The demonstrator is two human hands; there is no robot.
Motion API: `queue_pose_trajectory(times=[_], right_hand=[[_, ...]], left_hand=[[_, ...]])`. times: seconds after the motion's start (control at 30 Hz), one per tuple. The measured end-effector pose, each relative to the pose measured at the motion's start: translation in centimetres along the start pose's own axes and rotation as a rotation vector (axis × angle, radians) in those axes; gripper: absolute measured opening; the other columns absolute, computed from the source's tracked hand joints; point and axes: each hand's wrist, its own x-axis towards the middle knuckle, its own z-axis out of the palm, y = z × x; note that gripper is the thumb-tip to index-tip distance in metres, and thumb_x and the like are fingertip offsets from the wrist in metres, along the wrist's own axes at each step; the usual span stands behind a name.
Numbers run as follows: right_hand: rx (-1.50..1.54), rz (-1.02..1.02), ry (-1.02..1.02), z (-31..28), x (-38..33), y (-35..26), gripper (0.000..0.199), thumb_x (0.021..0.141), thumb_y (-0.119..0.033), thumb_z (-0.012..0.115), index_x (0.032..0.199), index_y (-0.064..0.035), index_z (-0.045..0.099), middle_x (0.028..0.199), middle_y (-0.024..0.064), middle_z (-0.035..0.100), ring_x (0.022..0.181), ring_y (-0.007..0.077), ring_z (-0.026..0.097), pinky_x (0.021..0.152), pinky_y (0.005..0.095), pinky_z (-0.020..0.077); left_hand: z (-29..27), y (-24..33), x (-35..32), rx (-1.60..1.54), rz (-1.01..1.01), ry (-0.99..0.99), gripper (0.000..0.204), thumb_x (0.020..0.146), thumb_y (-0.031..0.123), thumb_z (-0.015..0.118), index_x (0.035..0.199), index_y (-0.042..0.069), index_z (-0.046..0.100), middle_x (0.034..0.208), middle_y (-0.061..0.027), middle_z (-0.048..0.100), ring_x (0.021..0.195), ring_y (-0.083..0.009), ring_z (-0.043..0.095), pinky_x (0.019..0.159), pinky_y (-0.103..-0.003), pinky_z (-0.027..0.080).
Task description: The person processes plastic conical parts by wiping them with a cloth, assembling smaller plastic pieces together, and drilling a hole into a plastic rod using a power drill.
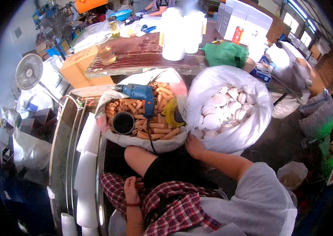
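My right hand [194,146] is at the near left edge of a white sack [253,135], with its fingers closed on the rim and partly hidden. White round discs [229,108] fill this sack. My left hand [132,187] rests over my lap, palm turned up, fingers loosely curled and a little apart; nothing shows in it. Left of the discs, another sack [178,82] holds orange-brown wooden-looking handles [158,131]. On those handles lie a blue power drill [141,94], a dark round cup [123,122] and a yellow cloth-like piece [170,113].
A dark red table [135,51] stands beyond the sacks, bearing white cylinders [173,39], a jar [106,54] and a green bag [225,54]. At my left, a long wooden trough [62,157] holds white cylinders [85,177]. A fan [29,70] stands farther left. Another person's arm [156,12] shows behind the table.
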Motion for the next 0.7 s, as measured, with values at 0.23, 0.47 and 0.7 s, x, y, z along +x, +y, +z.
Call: queue_pose_trajectory(times=[0.23, 0.47, 0.7], right_hand=[[0.839, 0.351, 0.235, 6.0, 1.7, 6.8, 0.047, 0.09, -0.029, 0.039, 0.124, 0.0023, 0.05, 0.128, 0.0218, 0.048, 0.125, 0.0346, 0.039, 0.105, 0.0491, 0.0271], [-0.557, 0.216, 0.097, 9.7, -1.7, 20.6, 0.033, 0.086, -0.026, 0.046, 0.108, -0.0108, 0.066, 0.118, 0.0134, 0.056, 0.115, 0.0334, 0.046, 0.105, 0.0499, 0.0211], [-0.178, -0.098, -0.316, -5.1, 0.0, 4.6, 0.042, 0.075, -0.031, 0.061, 0.113, -0.0124, 0.061, 0.112, 0.012, 0.058, 0.109, 0.0344, 0.05, 0.095, 0.0511, 0.0343]], left_hand=[[0.3, -0.7, 0.0, -0.002, -0.021, -0.092, 0.016, 0.091, 0.016, 0.056, 0.099, 0.002, 0.056, 0.085, -0.0078, 0.062, 0.072, -0.0179, 0.06, 0.067, -0.031, 0.05], [1.0, -1.2, -0.2, -0.109, -0.019, -0.26, 0.014, 0.093, 0.014, 0.05, 0.098, 0.001, 0.054, 0.087, -0.0098, 0.062, 0.073, -0.0186, 0.06, 0.067, -0.032, 0.051], [-0.5, -0.5, -1.0, 0.076, -0.01, -0.158, 0.016, 0.092, 0.016, 0.054, 0.102, 0.004, 0.053, 0.087, -0.0098, 0.063, 0.072, -0.0171, 0.061, 0.064, -0.03, 0.051]])
